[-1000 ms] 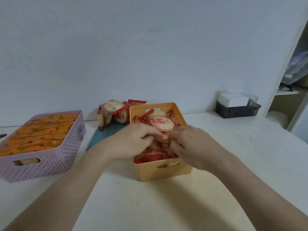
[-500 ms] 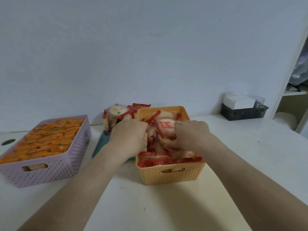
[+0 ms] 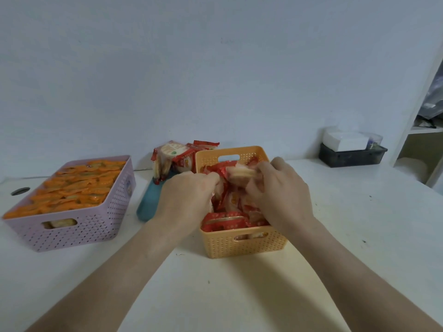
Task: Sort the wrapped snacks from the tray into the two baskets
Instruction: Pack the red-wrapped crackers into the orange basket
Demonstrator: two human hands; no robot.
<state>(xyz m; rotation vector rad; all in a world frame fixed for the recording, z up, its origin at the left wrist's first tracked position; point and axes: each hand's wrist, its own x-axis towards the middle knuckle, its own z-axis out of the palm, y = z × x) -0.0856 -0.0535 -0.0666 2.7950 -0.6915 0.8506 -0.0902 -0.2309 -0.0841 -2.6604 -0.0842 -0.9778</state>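
Observation:
An orange basket (image 3: 242, 245) in the middle of the table is piled with red-wrapped snacks (image 3: 225, 220). Both my hands are inside it. My left hand (image 3: 184, 195) grips snack wrappers at the basket's left side. My right hand (image 3: 280, 192) curls round a red-wrapped snack (image 3: 239, 172) near the back of the basket. A pink basket (image 3: 79, 226) on the left is full of orange-wrapped snacks (image 3: 74, 188). Behind the hands a blue tray (image 3: 149, 204) holds a few red-wrapped snacks (image 3: 175, 156).
The white table (image 3: 239, 295) stands against a pale wall. A dark bin (image 3: 352, 158) with a white box sits at the back right. A white shelf unit (image 3: 422, 130) rises at the far right. A round hole (image 3: 20, 190) is in the table's left edge.
Both hands have moved further back into the orange basket and lifted some red-wrapped snacks. The view has shifted slightly.

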